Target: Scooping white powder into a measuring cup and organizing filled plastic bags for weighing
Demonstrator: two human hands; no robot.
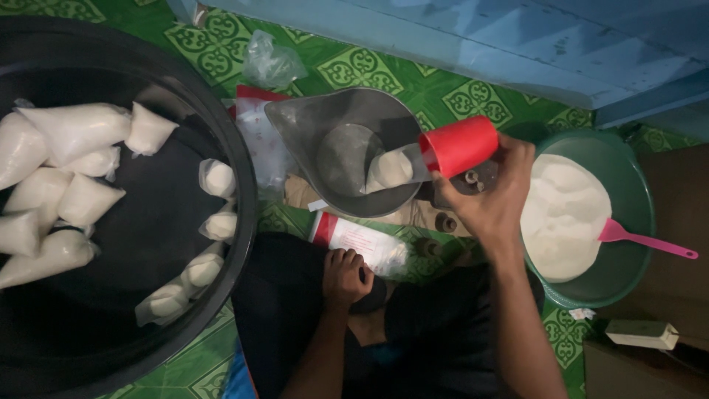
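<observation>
You are sitting on a green patterned floor mat [362, 68], your left hand [346, 277] resting curled on your dark-clothed lap. Your right hand [493, 198] is gripping a red plastic cup [458, 145], tipping white powder into the grey metal scale pan [341, 151]. A green basin of powder [631, 214] is sitting just right; a black tub of filled bags [244, 185] is crowding left.

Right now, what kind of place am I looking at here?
Probably a home floor used for hand-packing a white powder: green patterned flooring, a black tub of filled bags, and a green basin of powder.
</observation>
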